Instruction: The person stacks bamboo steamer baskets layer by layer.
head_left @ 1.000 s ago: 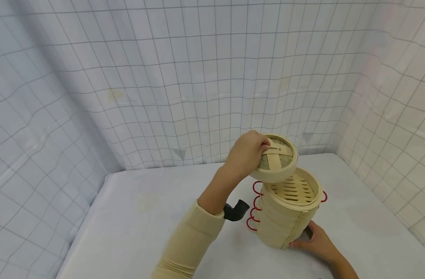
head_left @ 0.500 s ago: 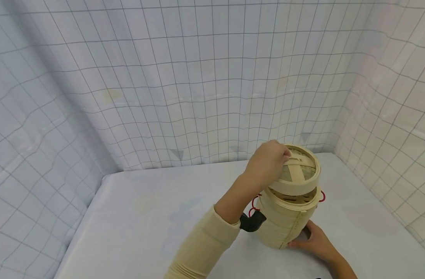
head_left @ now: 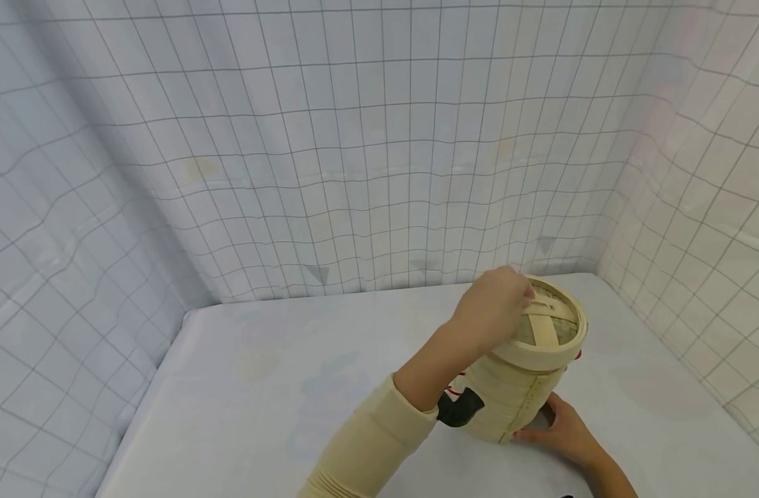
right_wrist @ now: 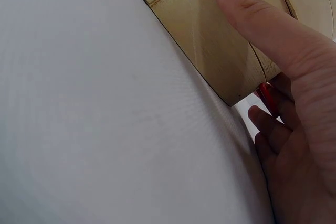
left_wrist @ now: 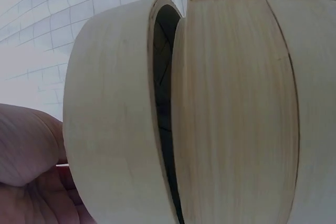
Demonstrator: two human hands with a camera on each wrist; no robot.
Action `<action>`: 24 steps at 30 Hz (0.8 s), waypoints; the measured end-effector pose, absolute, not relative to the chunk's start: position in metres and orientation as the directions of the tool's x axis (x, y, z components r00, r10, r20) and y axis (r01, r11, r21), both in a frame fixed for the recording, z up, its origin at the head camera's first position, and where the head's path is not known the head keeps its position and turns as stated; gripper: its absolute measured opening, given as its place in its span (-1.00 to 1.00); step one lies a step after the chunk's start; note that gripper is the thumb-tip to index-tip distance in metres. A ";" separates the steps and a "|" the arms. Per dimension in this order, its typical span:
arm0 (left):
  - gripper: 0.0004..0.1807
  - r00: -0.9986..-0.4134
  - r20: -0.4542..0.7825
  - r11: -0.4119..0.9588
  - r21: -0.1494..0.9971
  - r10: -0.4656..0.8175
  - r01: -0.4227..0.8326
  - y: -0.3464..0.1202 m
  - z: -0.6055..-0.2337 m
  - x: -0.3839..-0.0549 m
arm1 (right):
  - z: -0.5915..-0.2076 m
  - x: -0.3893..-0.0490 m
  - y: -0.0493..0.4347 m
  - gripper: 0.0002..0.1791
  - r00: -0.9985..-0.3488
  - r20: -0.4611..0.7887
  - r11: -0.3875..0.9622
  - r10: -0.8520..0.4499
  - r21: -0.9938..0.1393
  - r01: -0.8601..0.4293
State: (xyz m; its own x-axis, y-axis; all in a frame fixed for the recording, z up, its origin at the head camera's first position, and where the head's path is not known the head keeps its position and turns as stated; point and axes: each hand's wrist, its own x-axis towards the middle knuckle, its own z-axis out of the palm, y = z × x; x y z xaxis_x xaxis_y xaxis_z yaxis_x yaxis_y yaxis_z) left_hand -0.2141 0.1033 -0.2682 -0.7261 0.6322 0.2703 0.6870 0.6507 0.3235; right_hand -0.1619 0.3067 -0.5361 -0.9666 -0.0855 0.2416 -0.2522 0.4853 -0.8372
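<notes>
My left hand [head_left: 494, 304] pinches the crossed strap handle on the woven bamboo steamer lid [head_left: 556, 318]. The lid sits over the mouth of a tall stacked bamboo steamer [head_left: 513, 391]. In the left wrist view a dark wedge-shaped gap shows between the lid [left_wrist: 113, 114] and the top tier [left_wrist: 236, 108], so the lid is slightly tilted. Low on the steamer's near right side, my right hand [head_left: 562, 432] steadies the base. Its thumb [right_wrist: 257, 17] presses the wall, while its other fingers curl around the far side by a red loop [right_wrist: 268, 99].
The steamer stands on a white-covered table [head_left: 261, 387], right of centre. White grid-patterned sheets [head_left: 367, 138] hang behind and along both sides. A black strap end [head_left: 460, 408] juts from the left wrist in front of the steamer.
My left hand has carried the lid right and down, from above the steamer's left edge onto its mouth, covering the slatted top tier. The right hand has stayed at the base.
</notes>
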 end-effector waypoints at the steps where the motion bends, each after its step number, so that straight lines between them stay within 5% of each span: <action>1: -0.79 -0.723 0.271 0.660 0.296 0.636 0.691 0.104 -0.269 -0.214 | -0.536 -0.162 0.306 -0.18 -0.969 0.234 0.485 -0.083 -0.839 -0.244; 7: -0.78 -0.721 0.265 0.698 0.191 0.640 0.690 0.106 -0.274 -0.212 | -0.533 -0.162 0.304 -0.16 -0.976 0.207 0.508 -0.063 -0.835 -0.210; 15: -0.77 -0.727 0.264 0.707 0.184 0.633 0.683 0.105 -0.274 -0.212 | -0.533 -0.164 0.303 -0.19 -0.968 0.242 0.511 -0.070 -0.824 -0.244; 20: -0.78 -0.703 0.303 0.676 0.204 0.644 0.708 0.104 -0.279 -0.213 | -0.531 -0.163 0.311 -0.03 -0.962 0.242 0.453 -0.124 -0.849 -0.272; 24: -0.80 -0.669 0.371 0.624 0.251 0.644 0.740 0.099 -0.286 -0.213 | -0.516 -0.155 0.328 0.10 -0.982 0.140 0.598 -0.129 -0.779 -0.190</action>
